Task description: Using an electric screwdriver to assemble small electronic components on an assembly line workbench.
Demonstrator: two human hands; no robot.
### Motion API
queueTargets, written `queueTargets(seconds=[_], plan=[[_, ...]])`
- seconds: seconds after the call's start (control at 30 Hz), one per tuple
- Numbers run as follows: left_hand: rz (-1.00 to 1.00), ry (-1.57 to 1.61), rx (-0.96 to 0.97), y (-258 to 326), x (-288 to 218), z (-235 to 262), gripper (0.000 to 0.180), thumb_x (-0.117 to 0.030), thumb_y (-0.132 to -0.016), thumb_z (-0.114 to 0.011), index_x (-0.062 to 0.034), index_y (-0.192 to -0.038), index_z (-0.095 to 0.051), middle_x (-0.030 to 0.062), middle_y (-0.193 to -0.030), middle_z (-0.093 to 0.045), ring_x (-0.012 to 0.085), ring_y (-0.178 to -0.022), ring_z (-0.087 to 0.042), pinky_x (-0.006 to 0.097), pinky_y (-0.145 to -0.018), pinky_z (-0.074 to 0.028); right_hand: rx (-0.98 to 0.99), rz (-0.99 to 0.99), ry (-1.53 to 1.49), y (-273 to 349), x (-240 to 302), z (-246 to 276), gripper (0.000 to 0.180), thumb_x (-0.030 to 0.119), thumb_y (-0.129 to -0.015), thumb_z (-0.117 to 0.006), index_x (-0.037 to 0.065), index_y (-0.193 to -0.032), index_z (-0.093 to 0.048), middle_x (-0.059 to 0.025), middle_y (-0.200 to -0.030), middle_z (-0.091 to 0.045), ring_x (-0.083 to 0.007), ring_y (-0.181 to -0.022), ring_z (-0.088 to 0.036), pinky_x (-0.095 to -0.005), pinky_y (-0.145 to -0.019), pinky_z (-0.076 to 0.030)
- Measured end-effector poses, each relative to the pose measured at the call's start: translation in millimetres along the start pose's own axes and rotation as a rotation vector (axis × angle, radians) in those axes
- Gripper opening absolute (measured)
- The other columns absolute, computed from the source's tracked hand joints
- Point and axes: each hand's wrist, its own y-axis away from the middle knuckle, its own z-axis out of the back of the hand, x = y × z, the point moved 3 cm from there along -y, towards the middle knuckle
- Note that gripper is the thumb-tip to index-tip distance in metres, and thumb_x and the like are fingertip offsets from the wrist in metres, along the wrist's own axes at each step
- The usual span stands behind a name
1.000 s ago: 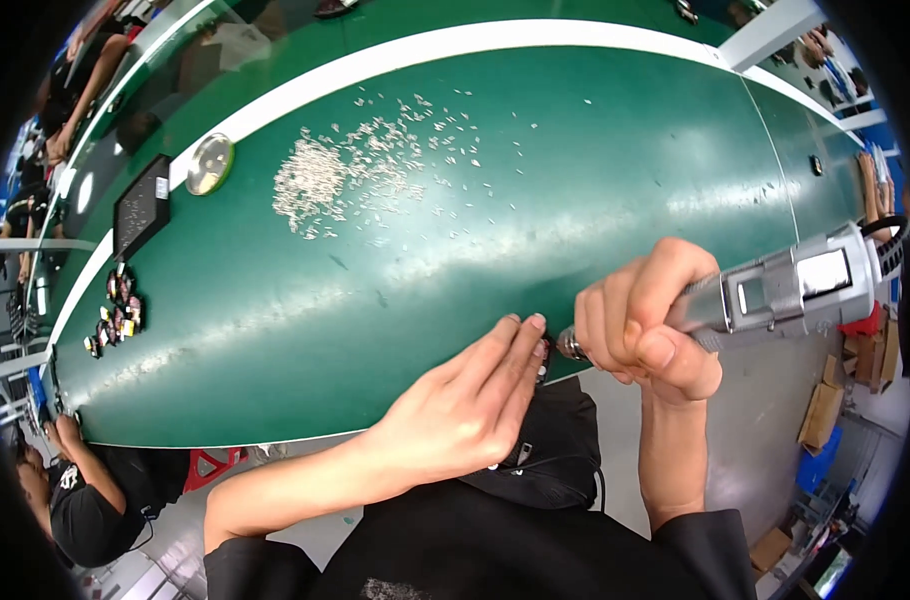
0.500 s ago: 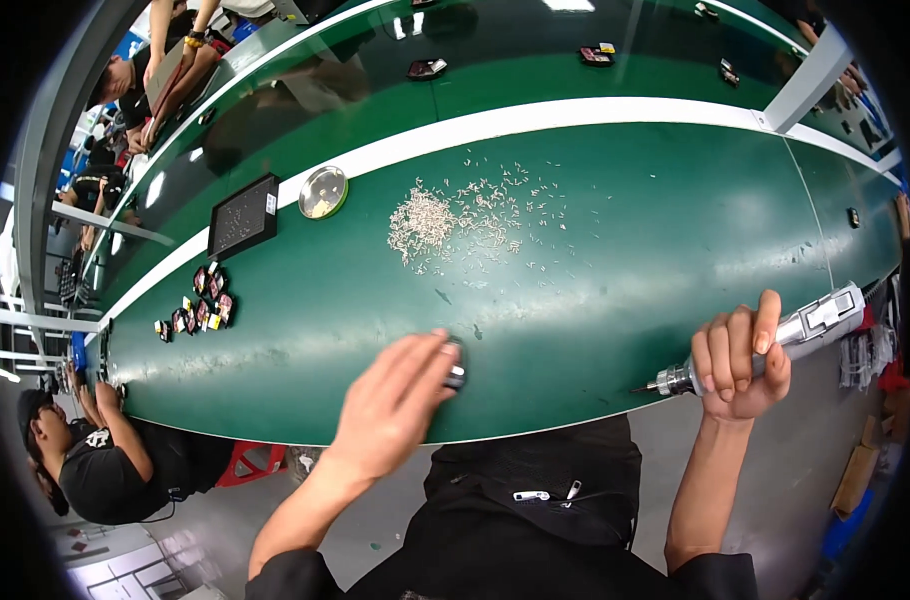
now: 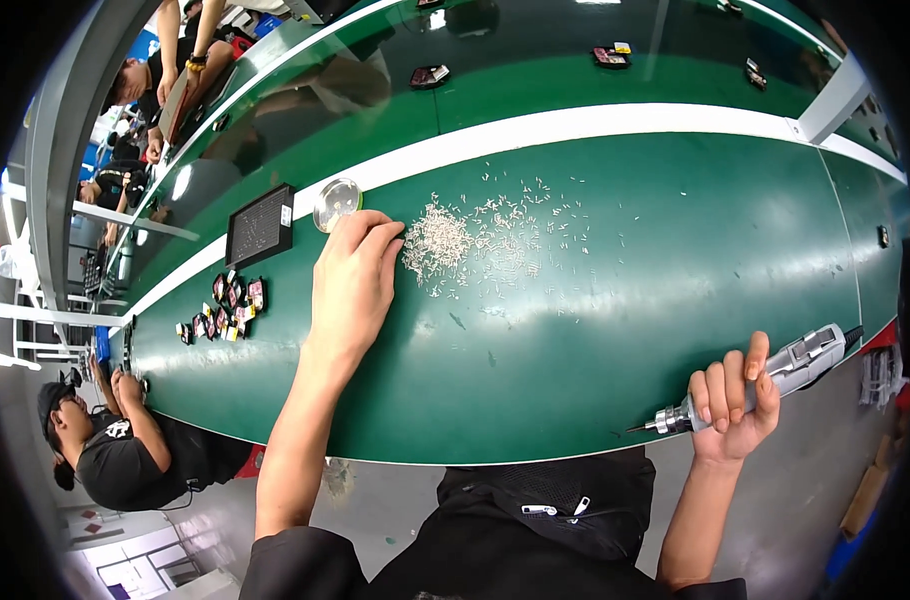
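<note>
My left hand [image 3: 355, 285] reaches over the green table, its fingertips drawn together at the left edge of a pile of small pale pieces [image 3: 440, 240] that look like screws. Whether anything is pinched there is too small to make out. My right hand [image 3: 733, 405] is wrapped round a grey electric screwdriver [image 3: 800, 365] near the table's front right edge. Its thin bit points left. Beyond my left fingers stands a round clear dish [image 3: 338, 200]. Several small black parts with coloured labels [image 3: 215, 320] lie grouped to the left of my forearm.
A black tray [image 3: 260, 228] sits left of the dish. Behind a white rail [image 3: 575, 118] runs a dark green surface carrying labelled black parts [image 3: 611, 56]. A grey post [image 3: 835, 98] rises at the back right. One person [image 3: 125, 440] works at the left; others are farther back.
My left hand has moved from the table's front, where it held a small dark part, to the pile. One more black part now lies in the left group. My right hand keeps the screwdriver.
</note>
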Motion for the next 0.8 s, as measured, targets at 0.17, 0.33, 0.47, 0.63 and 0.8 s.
queueTargets(seconds=[0.17,0.33,0.47,0.63,0.8], plan=[[-0.09,-0.11,0.065,-5.6,-6.4,-3.8,0.014,0.0,-0.079,-0.065,-0.0003,-0.093,-0.064,0.0101,-0.093,-0.061,0.0288,-0.085,-0.061,0.036,-0.073,-0.049,-0.043,0.021,-0.032,1.9,1.1,1.5,0.015,0.017,-0.093,-0.05,0.008,-0.087,-0.04,0.0007,-0.051,-0.039,-0.0101,-0.04,-0.038,-0.0284,-0.046,-0.04],[-0.221,-0.184,0.122,-9.0,-3.2,-4.5,0.019,0.003,-0.074,-0.062,-0.0009,-0.093,-0.063,0.0095,-0.09,-0.059,0.0277,-0.082,-0.06,0.037,-0.069,-0.051,-0.057,0.048,-0.07,2.7,1.5,4.3,0.015,0.018,-0.093,-0.05,0.008,-0.087,-0.04,0.001,-0.051,-0.039,-0.0098,-0.039,-0.038,-0.028,-0.045,-0.039],[-0.318,-0.254,0.152,-11.2,-2.6,-5.2,0.024,0.004,-0.071,-0.061,0.0001,-0.095,-0.062,0.0099,-0.091,-0.058,0.0267,-0.081,-0.059,0.036,-0.069,-0.051,-0.08,0.061,-0.082,3.8,3.3,4.2,0.014,0.017,-0.093,-0.05,0.009,-0.087,-0.04,0.0013,-0.051,-0.038,-0.0096,-0.039,-0.037,-0.0279,-0.046,-0.039],[-0.307,-0.181,0.154,-6.5,4.3,-1.6,0.014,0.002,-0.075,-0.064,-0.0007,-0.088,-0.06,0.0101,-0.09,-0.058,0.0266,-0.081,-0.059,0.037,-0.069,-0.05,-0.065,0.055,-0.086,3.7,1.3,2.9,0.013,0.017,-0.094,-0.048,0.008,-0.088,-0.04,0.0013,-0.051,-0.036,-0.0097,-0.039,-0.035,-0.0281,-0.047,-0.038],[-0.047,0.125,0.028,-4.8,1.2,-5.7,0.012,0.002,-0.076,-0.061,-0.001,-0.082,-0.051,0.0142,-0.08,-0.056,0.0339,-0.076,-0.057,0.04,-0.067,-0.046,-0.08,0.072,-0.058,8.7,6.2,0.2,0.011,0.017,-0.093,-0.049,0.008,-0.089,-0.044,0.0018,-0.051,-0.035,-0.009,-0.04,-0.034,-0.0275,-0.047,-0.037]])
